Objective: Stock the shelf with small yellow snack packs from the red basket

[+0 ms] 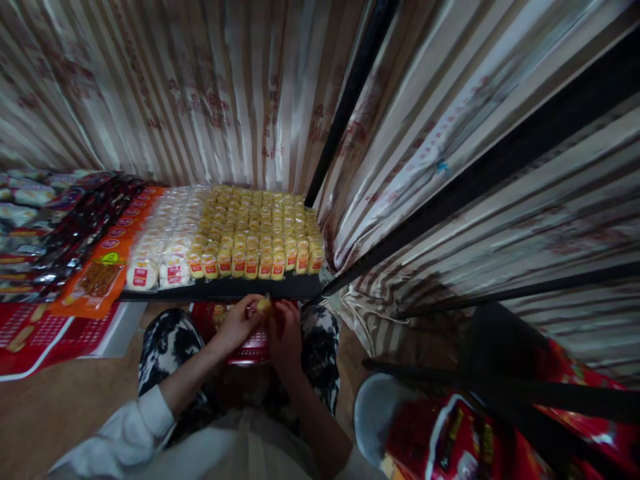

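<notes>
My left hand is closed on a small yellow wrapped snack, pinched at the fingertips above my lap. Close beside it, my right hand has curled fingers near the same snack; what they hold, if anything, is hidden. Below both hands is a red plastic basket, with some yellow pieces showing at its left side. Just beyond the hands, rows of similar yellow wrapped snacks stand packed on a black shelf.
Left of the yellow rows lie white round packets, an orange bag and dark shiny packets. Another red basket is below. Black metal bars and a striped curtain stand ahead and right. Red packages sit at lower right.
</notes>
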Demonstrator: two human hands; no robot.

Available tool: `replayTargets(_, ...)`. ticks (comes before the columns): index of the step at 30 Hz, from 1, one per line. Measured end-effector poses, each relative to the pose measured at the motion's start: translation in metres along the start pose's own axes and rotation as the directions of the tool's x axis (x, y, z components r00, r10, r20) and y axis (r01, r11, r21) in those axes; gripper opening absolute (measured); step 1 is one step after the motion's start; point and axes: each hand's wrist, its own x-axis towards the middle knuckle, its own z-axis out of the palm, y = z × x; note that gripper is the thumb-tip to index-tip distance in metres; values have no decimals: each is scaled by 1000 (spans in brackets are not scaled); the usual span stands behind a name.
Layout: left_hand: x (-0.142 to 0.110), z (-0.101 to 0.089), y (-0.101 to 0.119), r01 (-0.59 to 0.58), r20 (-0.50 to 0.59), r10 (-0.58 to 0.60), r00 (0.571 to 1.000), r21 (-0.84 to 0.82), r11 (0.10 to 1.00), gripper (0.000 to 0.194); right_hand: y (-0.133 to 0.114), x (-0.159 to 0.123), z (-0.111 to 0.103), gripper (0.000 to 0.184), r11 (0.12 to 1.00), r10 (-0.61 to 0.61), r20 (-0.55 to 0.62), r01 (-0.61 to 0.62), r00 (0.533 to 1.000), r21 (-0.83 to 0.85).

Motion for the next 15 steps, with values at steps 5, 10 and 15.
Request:
replayTargets(5,30,14,32,-141,-60,157,986,217,966,37,-7,14,-15,31,975,-163,-88,147,983,-164)
replayTargets(10,61,37,55,-268,-17,296,955,378,886,36,7,32,-14,38,964,-208,-140,179,968,-195)
replayTargets(15,81,62,65,-263,4,299,954,485,834,36,28,44,-10,43,962,-187,-177,144,966,-232)
